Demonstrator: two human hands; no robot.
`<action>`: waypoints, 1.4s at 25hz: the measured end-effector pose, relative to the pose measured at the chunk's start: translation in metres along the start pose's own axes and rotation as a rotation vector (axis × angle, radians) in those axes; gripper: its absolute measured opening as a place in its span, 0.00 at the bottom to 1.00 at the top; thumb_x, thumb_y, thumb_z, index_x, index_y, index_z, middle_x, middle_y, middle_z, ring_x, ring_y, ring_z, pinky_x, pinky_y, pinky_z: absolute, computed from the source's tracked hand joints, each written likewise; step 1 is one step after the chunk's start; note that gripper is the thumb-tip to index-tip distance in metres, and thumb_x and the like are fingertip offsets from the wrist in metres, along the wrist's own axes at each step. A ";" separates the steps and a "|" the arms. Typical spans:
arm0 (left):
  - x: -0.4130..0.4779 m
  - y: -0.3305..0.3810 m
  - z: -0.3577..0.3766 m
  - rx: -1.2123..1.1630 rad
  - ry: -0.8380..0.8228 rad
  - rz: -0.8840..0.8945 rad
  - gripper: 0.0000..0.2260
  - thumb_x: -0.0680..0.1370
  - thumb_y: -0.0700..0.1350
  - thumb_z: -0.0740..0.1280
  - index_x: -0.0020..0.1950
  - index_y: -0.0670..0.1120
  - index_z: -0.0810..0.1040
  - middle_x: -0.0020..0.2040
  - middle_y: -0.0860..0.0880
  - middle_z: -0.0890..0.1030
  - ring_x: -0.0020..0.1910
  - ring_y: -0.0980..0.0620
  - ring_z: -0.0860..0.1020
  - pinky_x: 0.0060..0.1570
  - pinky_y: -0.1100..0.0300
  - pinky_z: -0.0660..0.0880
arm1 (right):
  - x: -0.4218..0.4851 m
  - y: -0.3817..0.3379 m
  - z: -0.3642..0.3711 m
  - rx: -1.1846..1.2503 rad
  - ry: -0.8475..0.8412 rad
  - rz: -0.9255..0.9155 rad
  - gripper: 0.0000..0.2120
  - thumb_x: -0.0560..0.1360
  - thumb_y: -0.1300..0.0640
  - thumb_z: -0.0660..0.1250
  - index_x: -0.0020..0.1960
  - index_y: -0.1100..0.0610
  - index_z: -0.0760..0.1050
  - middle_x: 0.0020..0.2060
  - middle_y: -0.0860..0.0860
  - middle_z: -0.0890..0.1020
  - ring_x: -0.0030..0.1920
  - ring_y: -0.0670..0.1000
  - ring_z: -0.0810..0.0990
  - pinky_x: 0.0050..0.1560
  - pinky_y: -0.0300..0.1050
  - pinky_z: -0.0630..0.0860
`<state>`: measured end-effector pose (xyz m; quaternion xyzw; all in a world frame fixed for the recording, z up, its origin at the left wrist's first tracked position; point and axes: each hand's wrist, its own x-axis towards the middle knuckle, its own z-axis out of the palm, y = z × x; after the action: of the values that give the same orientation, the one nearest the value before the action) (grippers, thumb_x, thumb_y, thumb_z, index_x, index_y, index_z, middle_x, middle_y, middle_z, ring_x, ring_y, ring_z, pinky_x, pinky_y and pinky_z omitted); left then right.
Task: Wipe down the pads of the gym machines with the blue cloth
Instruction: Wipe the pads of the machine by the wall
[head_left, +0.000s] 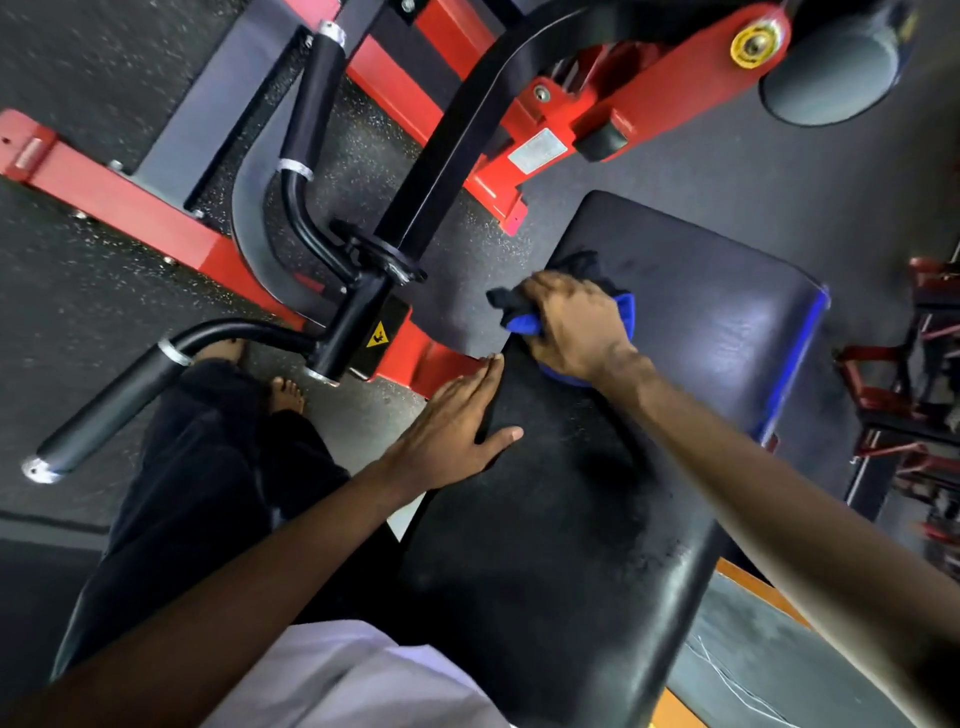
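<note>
A long black pad (561, 509) of a red gym machine runs from the bottom centre up to the right, where a second black pad (717, 312) joins it. My right hand (576, 327) grips the bunched blue cloth (524, 323) and presses it down where the two pads meet. The cloth shows blue at both sides of the hand, with a darker fold at its far end. My left hand (457, 421) lies flat with straight fingers on the left edge of the near pad, thumb spread over the surface.
The red frame (156, 218) and black padded handles (104, 410) stand to the left on speckled rubber floor. A round black pad (831, 73) hangs at top right. Bare feet (285, 392) and dark trousers are below the handles. More red equipment (914, 364) is at right.
</note>
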<state>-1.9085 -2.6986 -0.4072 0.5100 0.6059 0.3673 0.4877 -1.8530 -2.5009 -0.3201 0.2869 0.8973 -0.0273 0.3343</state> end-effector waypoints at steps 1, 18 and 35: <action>0.005 -0.001 -0.001 0.002 0.003 0.003 0.40 0.79 0.63 0.60 0.82 0.40 0.54 0.81 0.43 0.60 0.79 0.48 0.61 0.76 0.59 0.54 | 0.015 0.008 -0.005 -0.001 0.013 0.048 0.18 0.69 0.51 0.66 0.57 0.56 0.77 0.54 0.54 0.81 0.56 0.59 0.80 0.55 0.51 0.74; 0.038 -0.003 -0.014 0.003 -0.106 0.029 0.40 0.80 0.62 0.62 0.83 0.45 0.47 0.82 0.49 0.52 0.80 0.54 0.53 0.77 0.59 0.48 | 0.047 0.049 -0.020 0.122 0.193 0.432 0.20 0.73 0.54 0.66 0.64 0.57 0.75 0.63 0.53 0.78 0.66 0.56 0.75 0.61 0.51 0.70; 0.043 -0.003 -0.018 0.013 -0.202 0.012 0.45 0.75 0.74 0.47 0.81 0.45 0.44 0.82 0.48 0.53 0.80 0.52 0.56 0.77 0.50 0.52 | 0.023 0.035 -0.002 0.206 0.287 0.583 0.29 0.71 0.57 0.70 0.72 0.59 0.72 0.72 0.54 0.73 0.74 0.55 0.69 0.73 0.51 0.68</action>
<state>-1.9264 -2.6558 -0.4146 0.5515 0.5529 0.3128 0.5407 -1.8492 -2.4597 -0.3275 0.5647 0.8078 0.0196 0.1678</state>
